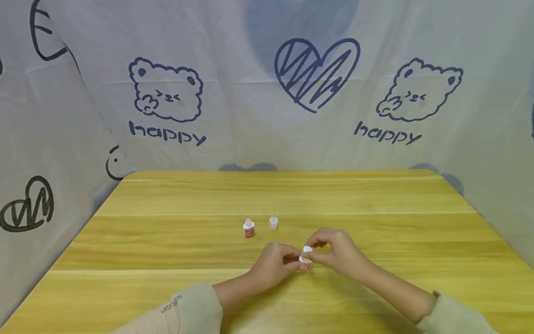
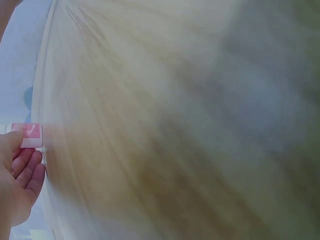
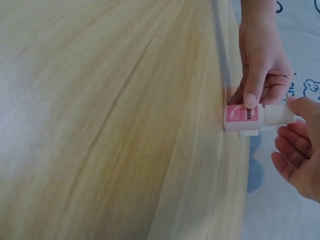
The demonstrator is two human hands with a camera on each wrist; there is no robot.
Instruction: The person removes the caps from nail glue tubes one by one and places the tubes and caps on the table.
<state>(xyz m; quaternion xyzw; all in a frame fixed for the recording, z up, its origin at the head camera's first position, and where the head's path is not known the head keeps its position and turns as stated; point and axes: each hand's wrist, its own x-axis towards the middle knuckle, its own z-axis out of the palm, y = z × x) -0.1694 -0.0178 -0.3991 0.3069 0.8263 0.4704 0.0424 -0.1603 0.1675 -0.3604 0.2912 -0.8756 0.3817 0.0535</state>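
Note:
A small white bottle with a pink label [image 1: 305,264] stands upright on the table in front of me. My left hand [image 1: 273,264] pinches its body between thumb and fingers, and the label shows well in the right wrist view on the bottle [image 3: 242,117]. On top of the bottle is a white cap [image 1: 307,249], which the thumb and fingertips of my right hand [image 1: 340,253] grip. Whether the cap is screwed down cannot be told. In the left wrist view only part of the left hand [image 2: 22,175] and the bottle's pink label [image 2: 31,131] appear.
Farther back and left stands a second small bottle [image 1: 249,229], red-labelled with a pale top. Beside it a white cap [image 1: 273,223] sits with a thin stem pointing up. The wooden table [image 1: 167,250] ends at a printed cloth [image 1: 238,102].

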